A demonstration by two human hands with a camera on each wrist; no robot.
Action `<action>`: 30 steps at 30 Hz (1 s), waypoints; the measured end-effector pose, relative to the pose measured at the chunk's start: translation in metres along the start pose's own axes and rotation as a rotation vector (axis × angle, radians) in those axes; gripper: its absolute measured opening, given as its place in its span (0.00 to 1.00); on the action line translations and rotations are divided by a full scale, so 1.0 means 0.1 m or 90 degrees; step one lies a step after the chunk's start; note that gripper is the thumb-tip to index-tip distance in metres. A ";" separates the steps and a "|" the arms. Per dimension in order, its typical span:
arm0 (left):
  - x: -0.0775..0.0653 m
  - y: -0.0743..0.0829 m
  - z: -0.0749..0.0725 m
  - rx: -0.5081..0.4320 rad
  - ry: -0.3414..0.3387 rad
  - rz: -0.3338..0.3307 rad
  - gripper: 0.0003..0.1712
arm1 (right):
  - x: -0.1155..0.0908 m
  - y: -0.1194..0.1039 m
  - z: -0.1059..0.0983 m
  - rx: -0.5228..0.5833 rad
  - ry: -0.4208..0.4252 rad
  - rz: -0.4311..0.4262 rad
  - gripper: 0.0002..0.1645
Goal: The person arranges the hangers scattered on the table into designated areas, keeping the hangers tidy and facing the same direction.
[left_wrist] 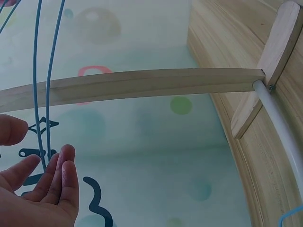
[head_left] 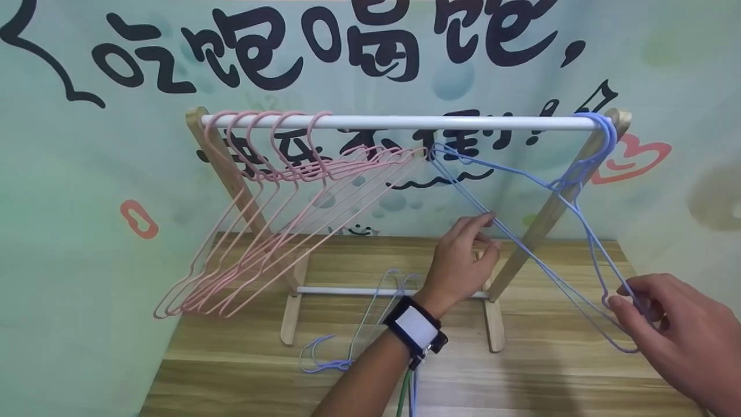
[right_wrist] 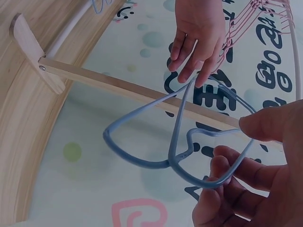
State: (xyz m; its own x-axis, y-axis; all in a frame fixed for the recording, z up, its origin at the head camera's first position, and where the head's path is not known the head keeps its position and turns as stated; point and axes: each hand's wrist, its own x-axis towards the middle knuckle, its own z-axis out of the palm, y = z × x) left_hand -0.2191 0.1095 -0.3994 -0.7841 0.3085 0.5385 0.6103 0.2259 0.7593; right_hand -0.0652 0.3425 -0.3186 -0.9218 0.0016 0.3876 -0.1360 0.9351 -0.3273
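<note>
Two blue wire clothes hangers (head_left: 608, 136) hang by their hooks at the right end of a white rod (head_left: 393, 122). My right hand (head_left: 683, 336) holds their near right corner, thumb (right_wrist: 260, 125) against the wire and fingers curled beneath it. Farther left, my left hand (head_left: 460, 260) reaches up to the hangers' long bottom wires. In the left wrist view its straight fingers (left_wrist: 68, 187) lie right at those two wires, with the thumb apart from them. A group of pink clothes hangers (head_left: 324, 172) hangs on the rod's left part.
Wooden posts (head_left: 538, 226) hold the rod on a small rack. Its lower white bar (head_left: 341, 291) runs close above the wood-grain table (head_left: 231, 370). More blue hangers (head_left: 327, 366) and a green one (head_left: 403, 394) lie on the table, partly behind my left forearm. A printed backdrop stands behind.
</note>
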 end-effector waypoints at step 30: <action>0.01 0.03 -0.03 0.011 -0.010 -0.033 0.27 | -0.06 -0.17 0.04 0.029 0.075 -0.118 0.10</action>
State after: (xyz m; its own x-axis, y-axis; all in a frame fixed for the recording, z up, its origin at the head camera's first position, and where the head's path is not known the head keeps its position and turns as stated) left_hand -0.2181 0.1076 -0.3955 -0.8133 0.3105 0.4920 0.5703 0.2585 0.7797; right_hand -0.0587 0.3252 -0.3188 -0.8311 -0.1243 0.5421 -0.3174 0.9064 -0.2788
